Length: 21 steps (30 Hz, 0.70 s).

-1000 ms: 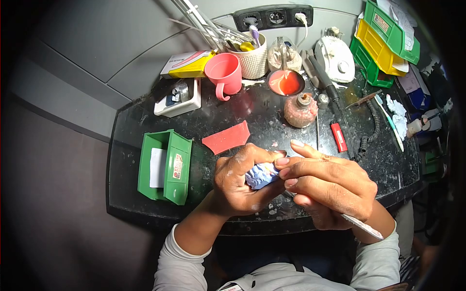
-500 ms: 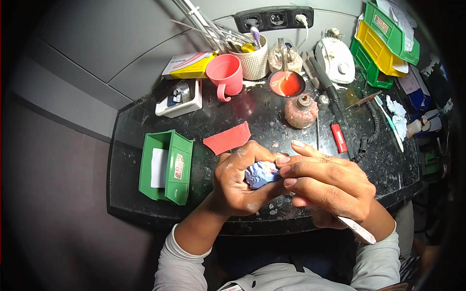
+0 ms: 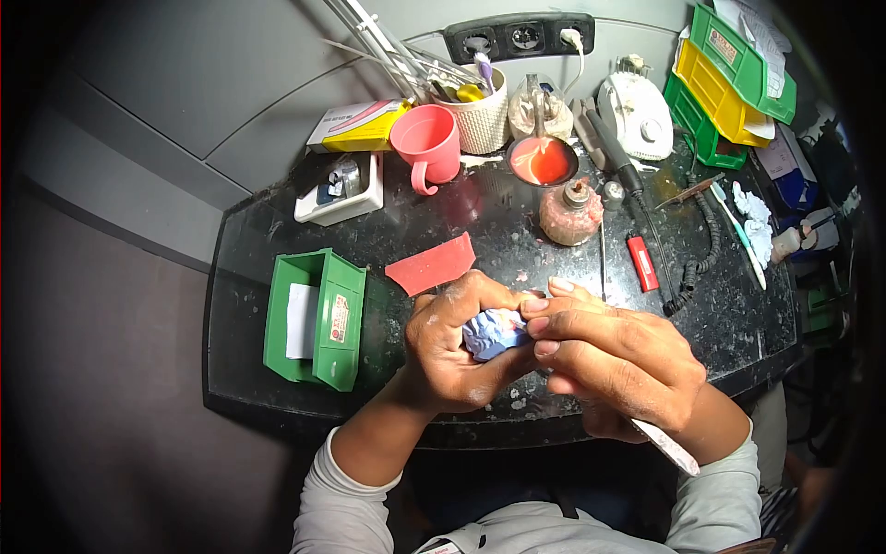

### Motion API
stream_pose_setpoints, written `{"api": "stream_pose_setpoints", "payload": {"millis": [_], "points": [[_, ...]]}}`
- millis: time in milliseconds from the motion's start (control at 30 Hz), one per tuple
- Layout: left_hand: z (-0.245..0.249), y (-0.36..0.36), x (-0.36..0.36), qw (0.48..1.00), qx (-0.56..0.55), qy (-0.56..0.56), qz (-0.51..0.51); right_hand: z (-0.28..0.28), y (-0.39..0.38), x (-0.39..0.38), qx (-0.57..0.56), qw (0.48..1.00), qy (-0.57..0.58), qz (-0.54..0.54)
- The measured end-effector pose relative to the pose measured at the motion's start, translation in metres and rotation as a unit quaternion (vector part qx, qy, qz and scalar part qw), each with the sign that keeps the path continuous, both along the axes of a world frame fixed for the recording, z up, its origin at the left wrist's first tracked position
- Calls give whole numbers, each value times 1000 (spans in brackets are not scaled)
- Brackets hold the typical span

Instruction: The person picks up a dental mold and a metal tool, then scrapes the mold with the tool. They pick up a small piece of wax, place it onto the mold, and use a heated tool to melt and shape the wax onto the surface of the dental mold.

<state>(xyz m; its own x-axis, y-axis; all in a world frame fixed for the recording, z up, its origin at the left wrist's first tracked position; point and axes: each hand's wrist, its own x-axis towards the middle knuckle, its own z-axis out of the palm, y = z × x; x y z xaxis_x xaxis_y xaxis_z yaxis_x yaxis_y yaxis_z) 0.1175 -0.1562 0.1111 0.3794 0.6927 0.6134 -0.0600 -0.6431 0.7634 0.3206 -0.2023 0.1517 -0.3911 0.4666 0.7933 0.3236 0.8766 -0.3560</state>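
Observation:
My left hand [image 3: 452, 346] is wrapped round a lumpy blue-and-white plaster dental cast [image 3: 494, 334] with small pinkish patches on it. My right hand [image 3: 628, 355] presses its thumb and fingertips to the cast's right side. From below the right palm sticks out the pale, pink-smeared handle [image 3: 666, 447] of a slim tool. The working end of that tool is hidden by the fingers. Just beyond my left hand, a sheet of pink wax [image 3: 431, 263] lies on the black table [image 3: 406, 222].
A green bin [image 3: 343, 323] stands at left. Behind are a pink mug [image 3: 443, 152], a pan of red molten wax [image 3: 531, 162] and a wax-coated burner [image 3: 569, 217]. To the right lie a red lighter [image 3: 643, 263], a handpiece with coiled cord [image 3: 616, 148] and a toothbrush [image 3: 743, 240].
My right hand has shifted slightly left, and the tool handle's end has swung a little left and down. The left hand keeps its hold on the cast.

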Motion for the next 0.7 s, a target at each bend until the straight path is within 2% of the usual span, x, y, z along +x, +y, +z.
{"api": "stream_pose_setpoints", "payload": {"millis": [167, 700], "points": [[3, 1, 0, 999, 40, 22, 20, -4, 1, -1, 16, 1000, 2, 8], [1, -2, 3, 999, 36, 5, 34, -7, -1, -5, 31, 999, 14, -4]]}}
